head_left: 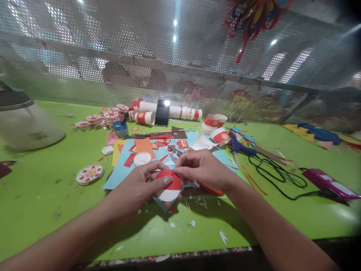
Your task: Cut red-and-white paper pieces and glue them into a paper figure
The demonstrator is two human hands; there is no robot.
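Note:
A round paper disc (170, 193), red on its upper part and white below, is held upright near the table's front. My left hand (141, 183) grips it from the left, thumb across its red face and fingers behind. My right hand (203, 167) pinches at the disc's upper right rim; its fingertips partly hide what is between them. Scissors (176, 151) lie partly hidden behind my right hand. Just beyond my left hand rests a white round paper piece (142, 159). Beneath both hands lies a light blue sheet (120, 169) with red scraps.
A decorated disc (90, 174) lies at the left, below a pile of similar discs (108, 116). Behind are a blue jar (120, 129), a phone (162, 113) and cut paper cups (220, 136). At the right, a blue glue gun (241, 146) trails a black cord. Paper scraps litter the front.

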